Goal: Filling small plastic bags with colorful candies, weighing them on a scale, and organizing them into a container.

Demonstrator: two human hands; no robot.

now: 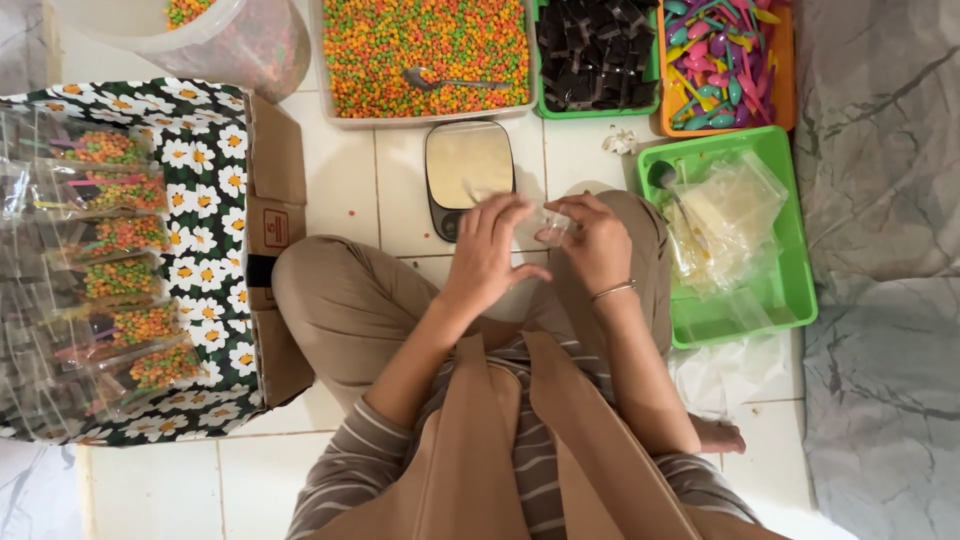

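Item: small clear plastic pouch (553,226), held between our two hands above our lap, just in front of the kitchen scale (467,172).

Holders: our left hand (487,255) has its fingers spread and only loosely curled, tips touching the pouch's left edge. Our right hand (592,245) pinches the right side between thumb and forefinger, the other fingers folded. Whether the pouch mouth is already parted, we cannot tell; the film is too clear and small.

Orientation: the pouch's long axis appears to lie roughly left to right, spanning hand to hand. Which end is the mouth we cannot say for certain.

Surroundings: tub of coloured candy pellets (425,45) with a metal spoon (440,80) in it, beyond the scale; green basket of dark pieces (595,50); orange tray of coloured plastic spoons (722,55); green tray of empty pouches (725,225) just beside our right knee; flower-print box (215,215) of filled packs (120,270) on our left.

Risks, as we judge them: the film is slick and the grip is light on the left, so the pouch could slip and drop onto our knee or the tiled floor (345,180). If the mouth tilts downward or stays stuck shut, pellets could miss it and scatter. A hard pull from the pinching hand could tear the thin seam.
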